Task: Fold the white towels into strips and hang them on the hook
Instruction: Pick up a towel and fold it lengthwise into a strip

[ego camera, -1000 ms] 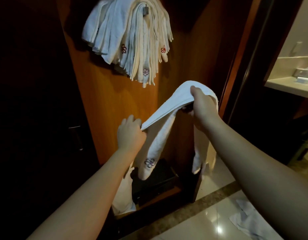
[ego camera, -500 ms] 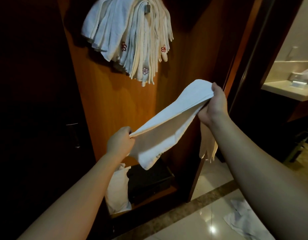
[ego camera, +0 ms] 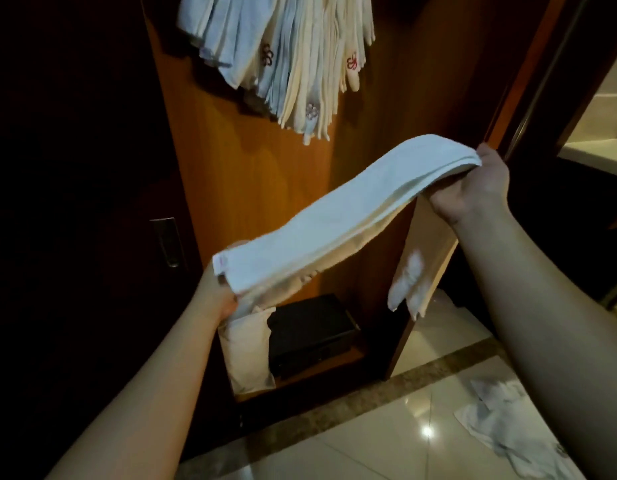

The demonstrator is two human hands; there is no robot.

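While I am standing before the wooden wardrobe panel (ego camera: 251, 188), I am stretching a white towel (ego camera: 338, 220) folded into a long strip between my two hands, slanting up from lower left to upper right in front of that panel. My left hand (ego camera: 218, 292) is gripping the strip's lower end from beneath, fingers curled under it, and my right hand (ego camera: 473, 192) is clutching the upper end, palm turned toward me, with loose towel ends (ego camera: 409, 285) dangling below it. Down at the foot of the panel, a pale bag (ego camera: 246, 355) is leaning beside a black box (ego camera: 312, 329) on the low shelf. To the right of the panel, a crumpled towel (ego camera: 507, 420) is lying on the glossy tiled floor (ego camera: 386, 445). High on the panel, a bundle of folded towels (ego camera: 293, 53) is hanging; the hook itself is out of view.
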